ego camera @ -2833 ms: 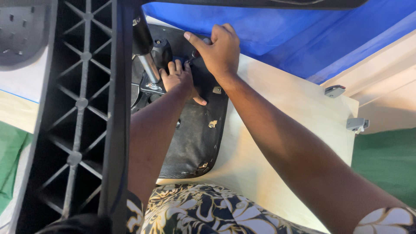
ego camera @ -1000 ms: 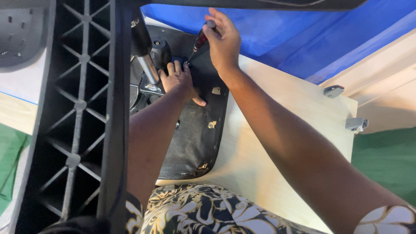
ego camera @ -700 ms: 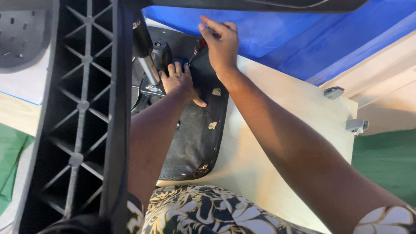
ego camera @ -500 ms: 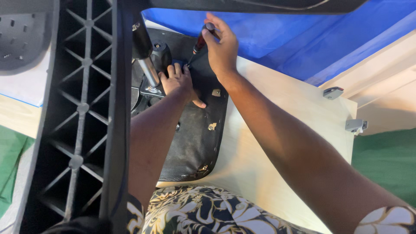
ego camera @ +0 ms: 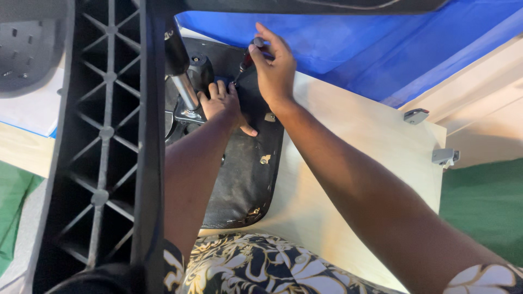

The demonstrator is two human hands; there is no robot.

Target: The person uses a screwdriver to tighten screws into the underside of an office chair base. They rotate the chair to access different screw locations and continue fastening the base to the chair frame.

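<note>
Pale wooden board served as the work surface, with blue sheeting behind it and green flooring to the right. Two small grey metal brackets sat on the board's right edge. An upturned black chair seat, scuffed underside up, lay on the board. A black ribbed chair-base leg crossed the left foreground, hiding much of the left side. A chrome gas-lift column rose from the seat mechanism, with a black knob just beside it.

Left hand rested on the seat mechanism next to the column base, fingers curled down over a small blue part, thumb stretched out to the right over the seat. Could not tell whether it gripped anything or only pressed.

Right hand was closed around a screwdriver with a dark red and black handle, fingers wrapped on the handle top. The tool slanted down and left, its tip meeting the mechanism just beside the left hand's fingertips; the exact contact point was hidden. Both forearms reached in from the bottom, over a lap in black-and-white floral fabric.
</note>
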